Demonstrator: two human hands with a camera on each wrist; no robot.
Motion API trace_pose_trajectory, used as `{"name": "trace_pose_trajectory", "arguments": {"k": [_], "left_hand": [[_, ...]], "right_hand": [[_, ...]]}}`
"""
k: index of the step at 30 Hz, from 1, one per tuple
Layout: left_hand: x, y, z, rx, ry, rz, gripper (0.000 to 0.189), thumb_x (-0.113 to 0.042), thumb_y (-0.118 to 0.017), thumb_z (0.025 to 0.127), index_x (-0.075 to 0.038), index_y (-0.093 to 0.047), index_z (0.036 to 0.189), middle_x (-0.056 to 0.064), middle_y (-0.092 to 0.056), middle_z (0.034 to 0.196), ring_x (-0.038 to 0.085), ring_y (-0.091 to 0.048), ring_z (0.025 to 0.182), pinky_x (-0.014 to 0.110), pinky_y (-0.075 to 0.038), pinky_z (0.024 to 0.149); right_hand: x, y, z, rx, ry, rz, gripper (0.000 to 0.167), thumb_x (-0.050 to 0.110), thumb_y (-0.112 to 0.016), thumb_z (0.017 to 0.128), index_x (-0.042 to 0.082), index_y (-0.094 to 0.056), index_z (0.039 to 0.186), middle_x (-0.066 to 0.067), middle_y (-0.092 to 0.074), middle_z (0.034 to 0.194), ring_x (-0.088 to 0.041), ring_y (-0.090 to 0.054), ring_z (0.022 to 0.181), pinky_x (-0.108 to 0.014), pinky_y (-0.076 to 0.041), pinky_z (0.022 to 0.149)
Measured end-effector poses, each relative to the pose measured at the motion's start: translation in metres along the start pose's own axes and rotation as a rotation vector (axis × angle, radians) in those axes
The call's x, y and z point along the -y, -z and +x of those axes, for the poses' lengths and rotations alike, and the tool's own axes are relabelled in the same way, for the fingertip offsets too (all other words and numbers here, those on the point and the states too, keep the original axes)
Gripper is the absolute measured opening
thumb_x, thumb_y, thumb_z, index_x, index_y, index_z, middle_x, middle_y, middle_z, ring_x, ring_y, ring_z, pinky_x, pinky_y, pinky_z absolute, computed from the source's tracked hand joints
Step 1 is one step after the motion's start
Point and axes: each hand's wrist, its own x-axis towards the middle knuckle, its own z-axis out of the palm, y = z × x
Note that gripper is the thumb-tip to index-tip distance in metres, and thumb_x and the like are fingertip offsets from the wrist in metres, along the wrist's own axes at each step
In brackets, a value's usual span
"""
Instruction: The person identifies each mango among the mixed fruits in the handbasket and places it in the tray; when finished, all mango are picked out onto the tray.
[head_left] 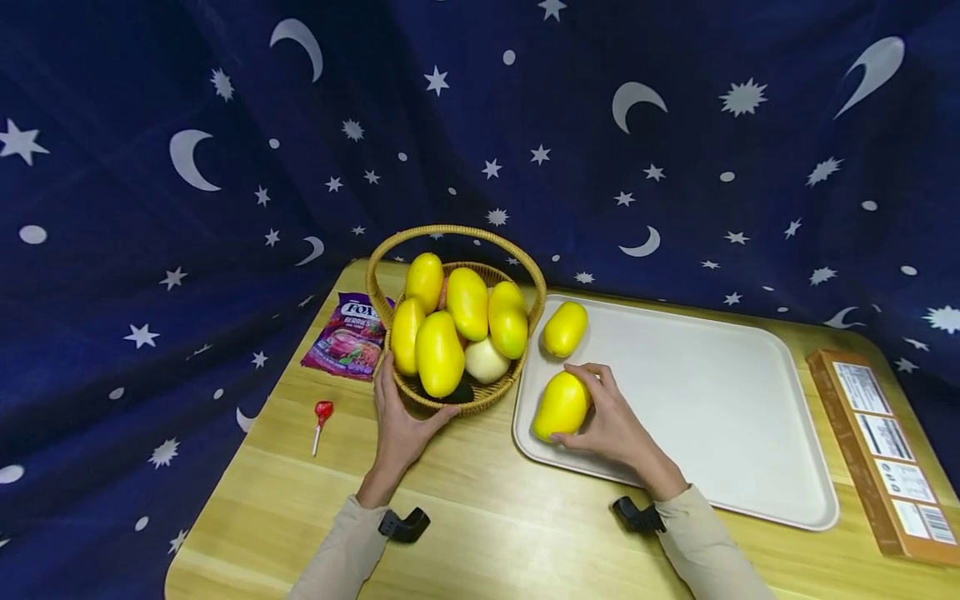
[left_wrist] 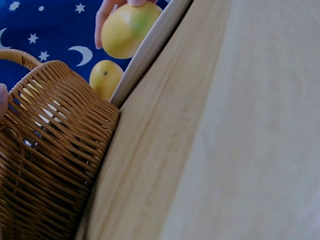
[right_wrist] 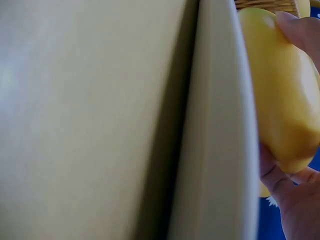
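My right hand (head_left: pixel 613 419) grips a yellow mango (head_left: pixel 561 407) over the left end of a cream tray (head_left: pixel 697 408), with thumb and fingers at opposite ends of the fruit. Behind it on the tray lies a second mango (head_left: pixel 566 329). To the left, my left hand (head_left: pixel 401 425) holds the wicker basket (head_left: pixel 480 405) at its front left, thumb along the front and fingers up the side. Several mangoes (head_left: pixel 440 354) are heaped in the basket under its arched handle (head_left: pixel 450 230). A pale round fruit (head_left: pixel 486 361) sits among them, and a dark green item shows partly below.
Left of the basket lies a purple Fox's berries candy bag (head_left: pixel 348 335). A red lollipop (head_left: pixel 323 410) with a white stick is in front of it. A long brown box with white labels (head_left: pixel 885 454) stands at the table's right end. Behind hangs a dark blue star-and-moon cloth (head_left: pixel 480 125).
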Motion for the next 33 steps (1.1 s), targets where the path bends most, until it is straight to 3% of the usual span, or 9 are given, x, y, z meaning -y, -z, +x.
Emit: {"name": "trace_pose_trajectory", "arguments": {"k": [8,15,22,33], "left_hand": [[0.001,-0.001,0.001,-0.002,-0.014,-0.004,0.13,-0.041,-0.093,0.062,-0.016,-0.009,0.159,0.009,-0.018,0.16,0.027,-0.02,0.145,0.06,-0.018,0.115],[-0.001,0.001,0.001,-0.003,-0.015,-0.007,0.13,-0.041,-0.093,0.062,-0.012,-0.011,0.158,0.011,-0.019,0.16,0.028,-0.02,0.145,0.06,-0.018,0.115],[0.0,0.0,0.0,-0.003,-0.012,-0.007,0.13,-0.048,-0.091,0.063,-0.012,-0.011,0.158,0.012,-0.021,0.158,0.028,-0.021,0.144,0.06,-0.018,0.114],[0.0,0.0,0.0,-0.005,-0.013,-0.005,0.13,-0.047,-0.091,0.062,-0.014,-0.01,0.158,0.011,-0.02,0.159,0.027,-0.02,0.145,0.06,-0.018,0.115]], "right_hand": [[-0.009,0.005,0.004,0.056,0.011,0.029,0.101,0.035,-0.095,0.058,0.009,-0.044,0.141,-0.011,-0.048,0.133,-0.017,-0.052,0.103,-0.029,-0.052,0.08],[-0.012,0.008,0.003,0.095,-0.017,0.028,0.1,0.037,-0.092,0.064,0.008,-0.042,0.146,-0.021,-0.035,0.148,-0.036,-0.048,0.126,-0.054,-0.046,0.097],[-0.012,0.009,0.003,0.097,0.012,0.005,0.102,0.036,-0.092,0.064,0.005,-0.041,0.147,-0.016,-0.039,0.143,-0.03,-0.047,0.125,-0.051,-0.044,0.098],[-0.011,0.01,0.003,0.109,0.013,0.017,0.101,0.035,-0.091,0.065,0.007,-0.041,0.148,-0.021,-0.037,0.145,-0.039,-0.041,0.131,-0.061,-0.038,0.104]]}}
